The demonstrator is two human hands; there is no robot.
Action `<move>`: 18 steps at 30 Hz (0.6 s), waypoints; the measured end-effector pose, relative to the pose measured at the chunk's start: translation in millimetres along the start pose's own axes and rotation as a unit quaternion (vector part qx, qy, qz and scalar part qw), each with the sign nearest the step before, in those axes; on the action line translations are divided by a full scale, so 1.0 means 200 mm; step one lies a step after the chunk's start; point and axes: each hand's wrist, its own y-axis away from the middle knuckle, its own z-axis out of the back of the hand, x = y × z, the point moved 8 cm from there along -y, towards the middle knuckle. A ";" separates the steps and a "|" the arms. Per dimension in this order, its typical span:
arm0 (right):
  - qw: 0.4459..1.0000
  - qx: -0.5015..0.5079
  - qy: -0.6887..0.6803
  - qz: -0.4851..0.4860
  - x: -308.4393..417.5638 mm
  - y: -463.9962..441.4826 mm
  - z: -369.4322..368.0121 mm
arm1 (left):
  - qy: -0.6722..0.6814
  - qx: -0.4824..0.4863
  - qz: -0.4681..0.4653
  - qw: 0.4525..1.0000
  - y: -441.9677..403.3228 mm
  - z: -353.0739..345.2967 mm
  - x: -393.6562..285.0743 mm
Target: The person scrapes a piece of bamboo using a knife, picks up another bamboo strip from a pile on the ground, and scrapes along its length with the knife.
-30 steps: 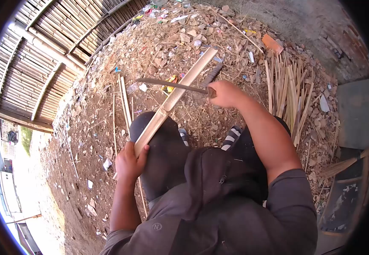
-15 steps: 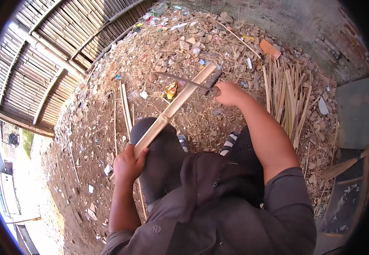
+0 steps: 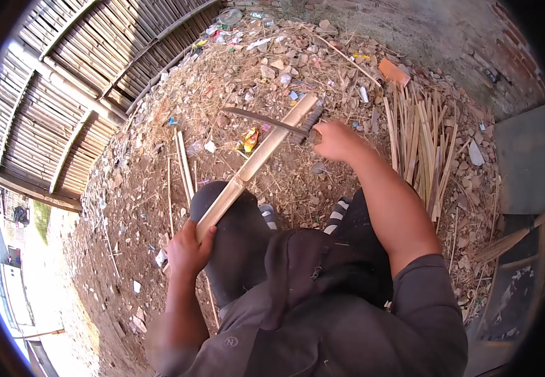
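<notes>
A split length of bamboo [image 3: 263, 154] slants from lower left to upper right over my left knee, its hollow side up with a node partway along. My left hand [image 3: 189, 249] is closed around its near end. In my right hand [image 3: 334, 139] is the handle of a machete [image 3: 257, 117], whose dark blade points left and lies across the bamboo's upper part. Whether the blade cuts into the bamboo, I cannot tell. Just beyond the blade, a dark ridged block [image 3: 312, 119] sits by the bamboo's far end.
Bamboo strips [image 3: 420, 141] lie in a pile to the right, and a few thin ones [image 3: 183, 160] at the left. Rubble and litter cover the ground, with an orange tile piece [image 3: 393, 72] farther off. A bamboo fence [image 3: 78, 81] stands left, a wall [image 3: 423, 38] behind.
The view has shifted slightly. The machete and bamboo keep nearly the same positions, and both hands keep their grips.
</notes>
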 end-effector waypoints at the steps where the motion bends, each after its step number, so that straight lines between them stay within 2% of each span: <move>1: 0.999 0.011 0.028 0.031 0.09 0.04 -0.02 | 0.002 0.004 0.004 1.000 0.00 0.00 0.00; 4: 0.984 0.053 0.126 0.115 0.27 0.13 -0.07 | 0.021 0.013 0.006 1.000 0.01 -0.02 0.00; 7: 0.991 -0.062 -0.122 -0.011 -0.18 -0.05 -0.02 | 0.029 0.026 0.030 0.999 0.04 -0.03 0.04; 10: 0.985 -0.092 -0.103 -0.104 -0.32 -0.04 0.11 | 0.021 0.018 0.026 0.999 0.01 0.00 0.03; 13: 0.991 -0.074 -0.098 -0.054 -0.17 -0.01 0.06 | 0.021 0.011 0.025 0.999 0.00 0.00 0.01; 14: 0.996 -0.081 -0.032 -0.012 -0.06 0.03 0.05 | 0.023 0.010 0.029 0.999 0.01 -0.01 0.00; 16: 0.998 -0.015 0.040 0.052 0.15 0.10 0.03 | 0.029 0.010 0.026 0.999 0.02 -0.03 0.00; 18: 0.987 0.018 0.109 0.113 0.20 0.11 -0.01 | 0.037 0.002 0.016 0.999 0.01 -0.03 0.02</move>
